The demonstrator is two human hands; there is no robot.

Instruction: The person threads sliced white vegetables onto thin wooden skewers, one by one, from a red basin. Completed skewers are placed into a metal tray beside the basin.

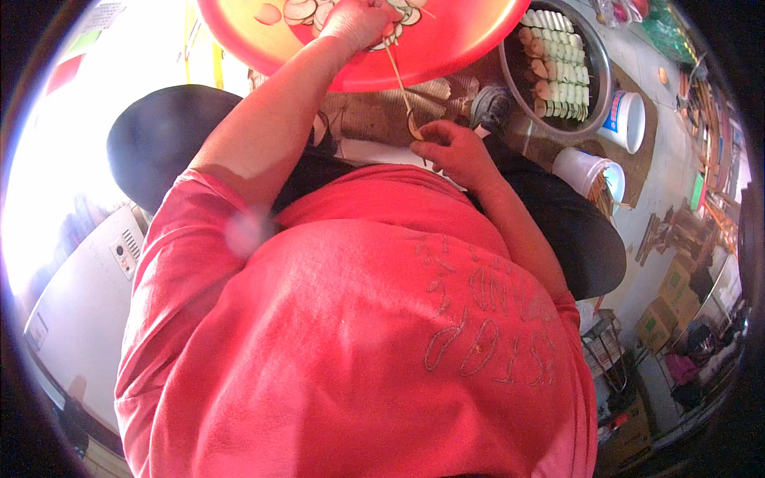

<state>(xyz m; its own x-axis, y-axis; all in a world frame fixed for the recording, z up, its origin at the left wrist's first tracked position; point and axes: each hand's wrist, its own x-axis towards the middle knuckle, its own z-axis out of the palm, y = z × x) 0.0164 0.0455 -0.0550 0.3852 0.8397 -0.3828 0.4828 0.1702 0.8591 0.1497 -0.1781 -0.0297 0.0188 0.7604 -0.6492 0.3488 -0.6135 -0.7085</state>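
Note:
A red plastic basin (382, 74) at the top holds a heap of thin round pale slices (302, 9) with green edges. My left hand (361, 24) reaches over this heap with curled fingers; what lies under them is hidden. Close to the basin's near side, my right hand (457, 149) pinches the lower part of a thin wooden skewer (397, 74). A slice (414, 126) is on the skewer beside my right fingertips, and the skewer's upper end reaches the slices by my left hand. Another thin stick lies among the slices.
At the upper right, a round metal tray (600, 77) bears rows of skewered slices (559, 71). Near it lie two white plastic buckets (633, 122), the lower one (577, 167) holding wooden sticks (600, 194). Cardboard (382, 113) lies below the basin. Cardboard boxes (669, 299) stand farther right.

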